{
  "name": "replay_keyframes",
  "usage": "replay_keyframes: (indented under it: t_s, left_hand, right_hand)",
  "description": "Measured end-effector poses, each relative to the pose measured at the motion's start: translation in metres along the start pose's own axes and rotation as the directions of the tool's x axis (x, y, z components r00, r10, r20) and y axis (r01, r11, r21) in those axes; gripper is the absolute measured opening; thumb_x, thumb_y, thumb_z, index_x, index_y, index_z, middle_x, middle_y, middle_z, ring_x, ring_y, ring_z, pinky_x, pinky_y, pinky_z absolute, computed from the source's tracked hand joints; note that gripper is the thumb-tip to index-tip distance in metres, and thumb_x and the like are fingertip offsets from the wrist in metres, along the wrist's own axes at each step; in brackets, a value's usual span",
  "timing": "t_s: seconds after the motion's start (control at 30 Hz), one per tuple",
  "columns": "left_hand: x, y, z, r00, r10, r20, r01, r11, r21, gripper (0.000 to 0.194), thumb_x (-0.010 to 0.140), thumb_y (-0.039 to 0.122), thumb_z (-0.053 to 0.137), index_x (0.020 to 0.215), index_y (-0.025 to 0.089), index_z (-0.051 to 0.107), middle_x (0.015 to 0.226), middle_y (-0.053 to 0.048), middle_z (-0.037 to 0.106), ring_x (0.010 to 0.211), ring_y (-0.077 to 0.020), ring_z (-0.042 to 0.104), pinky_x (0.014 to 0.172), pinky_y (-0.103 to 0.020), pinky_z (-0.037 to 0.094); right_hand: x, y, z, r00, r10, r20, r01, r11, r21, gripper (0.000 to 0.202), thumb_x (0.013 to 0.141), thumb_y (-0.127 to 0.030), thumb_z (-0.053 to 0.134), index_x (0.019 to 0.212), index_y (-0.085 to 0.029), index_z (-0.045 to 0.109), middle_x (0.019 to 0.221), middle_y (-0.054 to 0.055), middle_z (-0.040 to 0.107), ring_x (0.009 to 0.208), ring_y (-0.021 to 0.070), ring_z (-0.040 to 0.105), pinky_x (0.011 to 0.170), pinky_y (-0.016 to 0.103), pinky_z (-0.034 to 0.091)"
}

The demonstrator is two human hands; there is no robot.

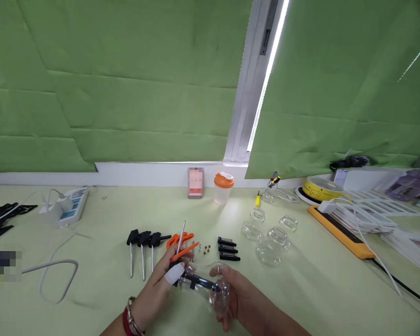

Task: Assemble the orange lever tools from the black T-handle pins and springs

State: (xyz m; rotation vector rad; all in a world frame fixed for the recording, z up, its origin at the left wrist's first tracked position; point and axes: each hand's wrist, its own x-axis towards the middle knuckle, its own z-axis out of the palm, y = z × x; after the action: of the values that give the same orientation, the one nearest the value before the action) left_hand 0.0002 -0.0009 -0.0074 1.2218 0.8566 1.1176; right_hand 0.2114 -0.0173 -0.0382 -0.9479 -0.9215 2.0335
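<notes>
- Fingers of the left hand (158, 276) are gripping a black fitting (175, 271), with an orange lever (185, 252) and a metal rod (181, 237) rising beside the hand; a white covering is wrapping the thumb.
- The right hand (241, 295) is curling around the wide end of a clear vessel (215, 301), which is lying tilted between both hands, above the near part of the table (91, 312).
- A black tube (203, 282) is running from the fitting into the vessel.
- Three black heads with metal stems (143, 239) are lying in a row, left of the hands.
- Loose orange parts (186, 237) are lying just beyond the left hand, near small brown pieces (206, 250).
- Three black pieces with springs (228, 248) are lying beyond the right hand.
- More clear vessels (271, 247) are standing to the right.
- An orange-lidded cup (223, 189) is standing near the wall.
</notes>
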Motion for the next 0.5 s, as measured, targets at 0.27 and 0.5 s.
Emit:
replay_keyframes:
  t_s: [0.27, 0.5]
  left_hand:
    - [0.002, -0.006, 0.012, 0.963, -0.173, -0.208, 0.219, 0.950, 0.222, 0.035, 0.086, 0.054, 0.043, 0.081, 0.021, 0.053, 0.047, 0.007, 0.037, 0.035, -0.0107, 0.035, 0.032, -0.021, 0.031]
    - [0.000, -0.016, 0.015, 0.973, -0.069, -0.219, 0.126, 0.957, 0.260, 0.034, 0.086, 0.052, 0.043, 0.072, 0.022, 0.047, 0.045, 0.006, 0.043, 0.036, -0.0126, 0.043, 0.036, -0.022, 0.038]
  right_hand:
    - [-0.021, -0.011, -0.004, 0.774, -0.586, 0.240, 0.495, 0.325, -0.806, 0.072, 0.056, -0.028, 0.078, 0.123, -0.027, 0.050, 0.126, 0.010, 0.046, 0.116, 0.0317, 0.044, 0.097, 0.046, 0.038]
    - [-0.018, -0.018, -0.001, 0.935, -0.342, -0.093, 0.259, 0.838, -0.481, 0.067, 0.085, -0.060, 0.043, 0.140, -0.028, 0.022, 0.130, 0.016, 0.041, 0.104, 0.0286, 0.055, 0.074, 0.043, 0.052]
